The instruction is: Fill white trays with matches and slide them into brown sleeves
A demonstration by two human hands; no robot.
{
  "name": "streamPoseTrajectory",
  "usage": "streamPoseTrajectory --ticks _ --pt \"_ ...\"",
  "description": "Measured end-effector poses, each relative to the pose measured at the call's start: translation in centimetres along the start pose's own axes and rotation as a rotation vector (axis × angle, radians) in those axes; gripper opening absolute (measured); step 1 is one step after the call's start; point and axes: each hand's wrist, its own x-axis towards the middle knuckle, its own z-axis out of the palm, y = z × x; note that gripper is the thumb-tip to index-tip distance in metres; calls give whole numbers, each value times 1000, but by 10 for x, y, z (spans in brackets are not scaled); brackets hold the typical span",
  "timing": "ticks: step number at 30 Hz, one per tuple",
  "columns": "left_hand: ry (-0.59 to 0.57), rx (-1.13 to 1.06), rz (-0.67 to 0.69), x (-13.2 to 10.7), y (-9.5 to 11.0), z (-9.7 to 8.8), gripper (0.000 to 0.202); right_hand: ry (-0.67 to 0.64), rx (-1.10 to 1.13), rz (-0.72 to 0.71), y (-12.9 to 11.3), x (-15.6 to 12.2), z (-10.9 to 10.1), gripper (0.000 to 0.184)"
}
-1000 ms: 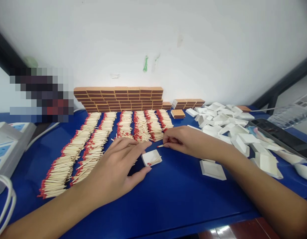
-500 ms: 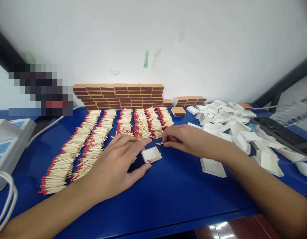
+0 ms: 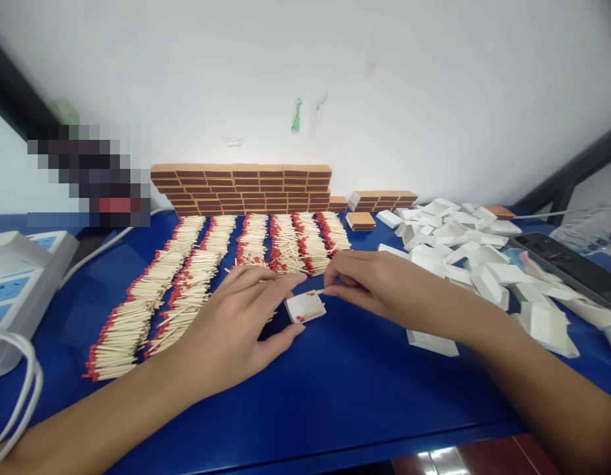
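My left hand (image 3: 249, 313) curves round the left end of a small white matchbox tray (image 3: 301, 310), its thumb at the near corner and its index finger by the far side. A few red-tipped matches (image 3: 313, 307) lie inside the tray. Thumb and fingers of my right hand (image 3: 359, 280) pinch matchsticks (image 3: 319, 291), whose red heads are over the tray's far right corner. How many it holds is hidden. Behind and left of my hands, loose matches (image 3: 164, 277) lie in several long rows on the blue table (image 3: 305, 389).
Closed matchboxes (image 3: 241, 188) are stacked against the wall, with a shorter row (image 3: 382, 200) and a single matchbox (image 3: 359, 221) to its right. White trays (image 3: 454, 231) form a heap at right, near a phone (image 3: 573, 264). A power strip (image 3: 28, 290) and cable stand left.
My right hand has brought its matches left, from beside the tray to over its far right corner. My left hand keeps its place at the tray. The whole view has shifted slightly.
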Motion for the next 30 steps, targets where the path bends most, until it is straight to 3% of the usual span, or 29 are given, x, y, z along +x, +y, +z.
streamPoseTrajectory --ticks 5,18,25,30 --pt "24 -12 17 1 0 0 48 7 44 -60 -15 1 9 10" --pt "17 -27 13 1 1 0 45 -88 146 -46 -14 3 10 12" --pt "-10 -28 1 0 3 -2 46 141 -35 69 11 9 12 11" --pt "1 20 21 -1 2 0 41 99 -91 67 24 14 17 13"
